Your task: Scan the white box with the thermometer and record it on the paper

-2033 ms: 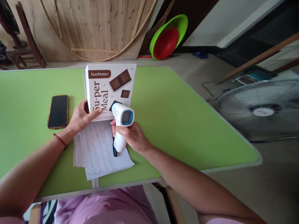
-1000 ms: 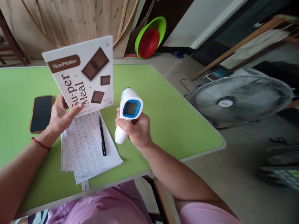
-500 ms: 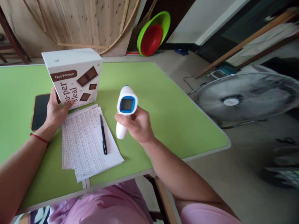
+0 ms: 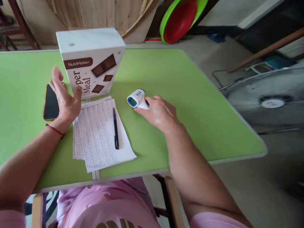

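Observation:
A white NutriMotion box [image 4: 95, 63] with brown bar pictures stands upright on the green table [image 4: 147, 69]. My left hand [image 4: 67, 99] is at its left lower corner, fingers raised and spread from the thumb. The thumb overlaps the box's front; whether it touches is unclear. My right hand [image 4: 160, 112] grips the handle of a white and blue infrared thermometer [image 4: 139, 98], which lies tipped on its side at the table surface. Between my hands are handwritten sheets of paper [image 4: 97, 136] with a black pen [image 4: 115, 128] on top. A phone [image 4: 51, 103] lies partly behind my left hand.
Right of the table stands a large floor fan [image 4: 270, 101]. Green and red basins [image 4: 180, 20] lean against the far wall beside a round wooden board [image 4: 95, 14]. A dark wooden chair [image 4: 21, 25] is at the far left.
My right hand has lowered the thermometer from upright above the table to its side on the table. My left hand's fingers have come away from the box's side. The view has shifted.

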### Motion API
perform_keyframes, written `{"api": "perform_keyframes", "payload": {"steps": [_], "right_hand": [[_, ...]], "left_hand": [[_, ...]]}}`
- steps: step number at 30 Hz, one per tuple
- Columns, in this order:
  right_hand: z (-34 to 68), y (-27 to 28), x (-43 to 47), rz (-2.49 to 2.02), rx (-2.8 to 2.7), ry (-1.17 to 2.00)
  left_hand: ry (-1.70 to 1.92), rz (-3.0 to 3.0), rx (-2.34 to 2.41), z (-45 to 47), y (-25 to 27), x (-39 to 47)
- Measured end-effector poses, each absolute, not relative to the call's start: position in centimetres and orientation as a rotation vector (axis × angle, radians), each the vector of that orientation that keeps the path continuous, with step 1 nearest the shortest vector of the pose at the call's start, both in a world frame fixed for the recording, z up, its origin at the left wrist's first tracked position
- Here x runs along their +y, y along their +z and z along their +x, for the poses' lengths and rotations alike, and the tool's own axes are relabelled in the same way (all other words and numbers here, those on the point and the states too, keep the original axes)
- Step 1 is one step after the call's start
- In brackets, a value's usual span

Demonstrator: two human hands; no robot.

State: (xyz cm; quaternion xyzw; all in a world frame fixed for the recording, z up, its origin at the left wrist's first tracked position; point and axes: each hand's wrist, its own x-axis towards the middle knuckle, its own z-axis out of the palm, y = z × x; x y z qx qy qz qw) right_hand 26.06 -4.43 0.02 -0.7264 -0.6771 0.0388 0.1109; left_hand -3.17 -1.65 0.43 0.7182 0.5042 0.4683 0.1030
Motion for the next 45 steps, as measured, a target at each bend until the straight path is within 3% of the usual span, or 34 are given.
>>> {"api": "perform_keyframes", "payload": {"steps": [3, 8, 14, 17, 21, 26, 33, 38, 45], "right_hand": [[26.5, -0.2, -4.4, -2.100, -1.992, 0.053], [25.0, -0.3, -5.5, -1.546, -2.031, -0.111], [21.9, -1.8, -6.8, -0.967, -2.386, 0.199], [22.0, -1.8, -6.8, -0.966, -2.488, 0.131], [22.9, -0.9, -6.6, -1.036, -2.582, 0.056], [23.0, -0.3, -6.7, -1.115, -2.087, 0.194], [20.4, -1.2, -7.9, -1.130, -1.417, 1.031], [20.1, -1.3, -7.7, -1.218, -1.426, 0.982], [20.3, -1.7, -7.8, -1.213, -1.456, 0.940]], "left_hand": [[1.684, 2.068, 1.743, -2.6, 1.0, -2.4], [1.723, 2.184, 1.678, -1.0, 1.8, -3.8], [1.240, 2.549, 1.148, 0.7, 1.5, -5.8], [1.030, 2.714, 0.978, 1.2, 1.7, -6.6], [1.129, 2.704, 0.884, 2.0, 3.5, -8.2], [1.046, 2.966, 0.535, 3.7, 5.1, -11.4], [0.355, 3.138, 1.056, 5.4, 2.2, -13.8], [0.028, 3.127, 1.179, 5.5, 2.1, -13.7], [-0.059, 3.066, 1.230, 5.6, 2.2, -13.9]]}}
